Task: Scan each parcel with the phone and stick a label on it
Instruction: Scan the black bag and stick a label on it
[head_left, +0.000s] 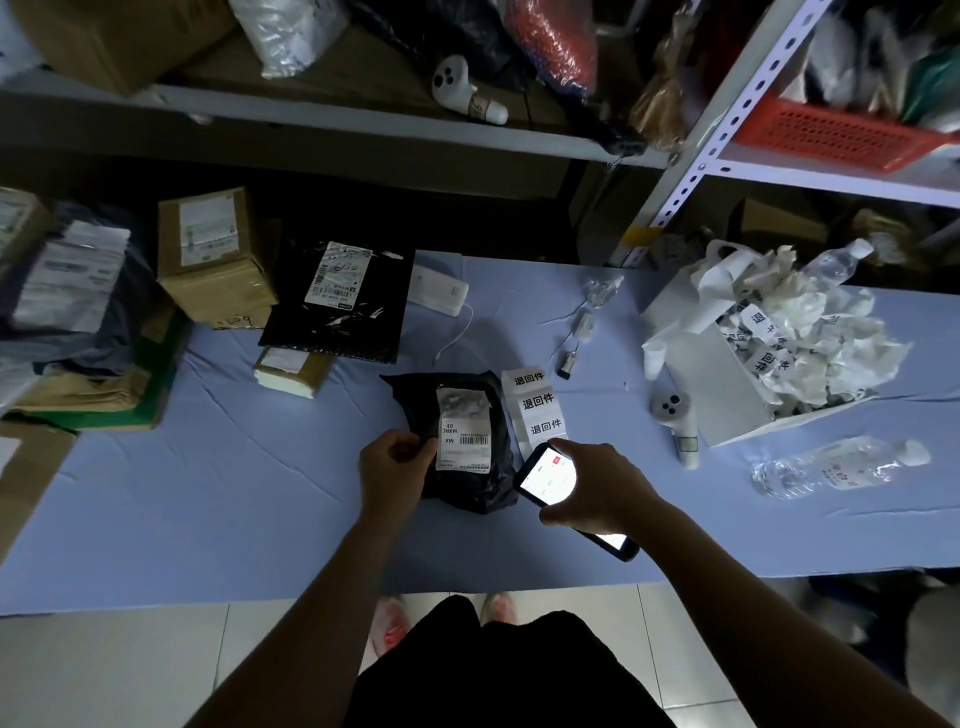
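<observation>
The right hand (602, 488) wraps round the lit phone (545, 475), hiding its middle; the screen is too small to read. The left hand (395, 460) pinches the left edge of the black parcel (470, 491) (its slip is blurred), which lies on the blue tablecloth (234, 493) beside a strip of labels (537, 410). The room is dim, with metal shelves (735, 114) behind. Other parcels (218, 260) are piled at left, partly cut off.

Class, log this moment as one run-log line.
step: scan | left hand: grips black parcel | right hand: holds phone | label strip: beside parcel
</observation>
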